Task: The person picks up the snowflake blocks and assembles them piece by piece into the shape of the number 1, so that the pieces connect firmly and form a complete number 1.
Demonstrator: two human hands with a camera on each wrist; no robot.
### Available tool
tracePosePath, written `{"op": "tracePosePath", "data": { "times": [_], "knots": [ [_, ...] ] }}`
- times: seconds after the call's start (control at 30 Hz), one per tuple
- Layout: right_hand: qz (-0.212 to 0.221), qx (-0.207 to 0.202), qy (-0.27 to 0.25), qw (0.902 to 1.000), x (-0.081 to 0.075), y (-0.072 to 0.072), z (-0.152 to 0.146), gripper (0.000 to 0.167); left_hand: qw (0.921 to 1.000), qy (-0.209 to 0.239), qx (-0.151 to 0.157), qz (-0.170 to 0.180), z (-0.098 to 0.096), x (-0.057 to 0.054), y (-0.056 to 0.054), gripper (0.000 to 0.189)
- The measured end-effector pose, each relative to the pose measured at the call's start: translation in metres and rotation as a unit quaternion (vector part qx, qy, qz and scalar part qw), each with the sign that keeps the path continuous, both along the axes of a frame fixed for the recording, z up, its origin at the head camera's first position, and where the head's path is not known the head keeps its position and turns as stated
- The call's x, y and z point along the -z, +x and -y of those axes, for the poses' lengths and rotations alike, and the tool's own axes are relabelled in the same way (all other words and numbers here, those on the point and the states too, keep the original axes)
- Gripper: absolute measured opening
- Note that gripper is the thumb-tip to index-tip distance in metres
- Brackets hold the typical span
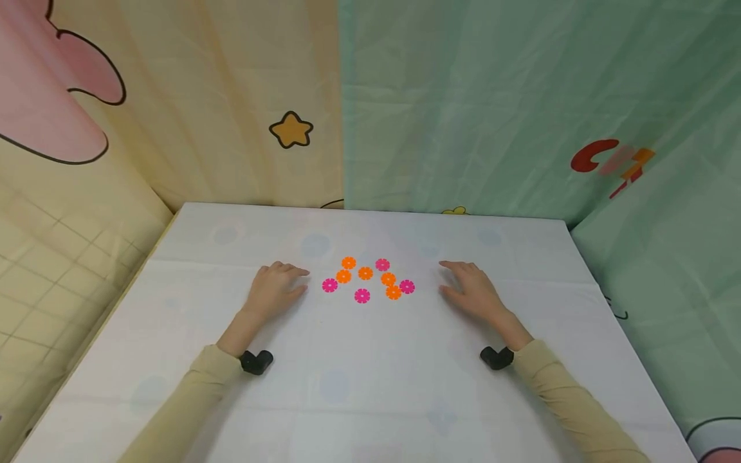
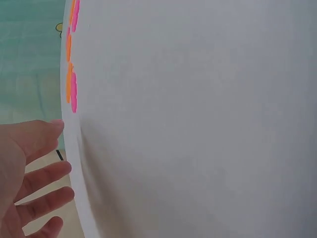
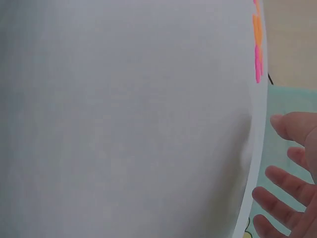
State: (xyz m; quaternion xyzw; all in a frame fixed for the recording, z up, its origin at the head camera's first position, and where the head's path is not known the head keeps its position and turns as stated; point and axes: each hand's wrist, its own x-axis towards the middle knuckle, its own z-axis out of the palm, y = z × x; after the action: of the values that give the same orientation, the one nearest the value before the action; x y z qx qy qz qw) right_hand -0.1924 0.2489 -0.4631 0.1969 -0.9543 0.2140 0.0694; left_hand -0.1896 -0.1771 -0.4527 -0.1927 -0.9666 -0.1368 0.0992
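Several flat round notched discs lie loosely scattered on a white table, some orange and some pink. To their left is my left hand, fingers spread apart and holding nothing; the pink disc is the closest to it. On the other side my right hand holds nothing either, its thumb apart from the fingers, nearest to another pink disc. Both wrist views show the discs edge-on as thin strips: a pink strip in the left, an orange strip in the right.
The white tablecloth covers the tabletop, with faint pale dots. Behind the table hang a yellow curtain with a star and a green curtain. A black wrist device sits at the left cuff, another device at the right.
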Motion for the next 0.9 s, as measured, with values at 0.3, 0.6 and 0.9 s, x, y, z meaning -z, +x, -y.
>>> {"op": "tracePosePath", "data": {
  "times": [0.3,0.6,0.9],
  "knots": [
    [0.076,0.017,-0.069,0.9946,-0.003,-0.003,0.028,0.05,0.9939,0.079,-0.02,0.075,-0.029,0.003,-0.005,0.029],
    [0.166,0.035,-0.151,0.974,-0.012,-0.009,0.051,0.045,0.9704,0.139,-0.076,0.183,-0.045,-0.005,-0.011,0.032],
    [0.221,0.056,-0.119,0.9662,-0.005,-0.02,0.064,0.043,0.9572,0.13,-0.131,0.223,-0.059,-0.006,-0.014,0.034]
  ]
}}
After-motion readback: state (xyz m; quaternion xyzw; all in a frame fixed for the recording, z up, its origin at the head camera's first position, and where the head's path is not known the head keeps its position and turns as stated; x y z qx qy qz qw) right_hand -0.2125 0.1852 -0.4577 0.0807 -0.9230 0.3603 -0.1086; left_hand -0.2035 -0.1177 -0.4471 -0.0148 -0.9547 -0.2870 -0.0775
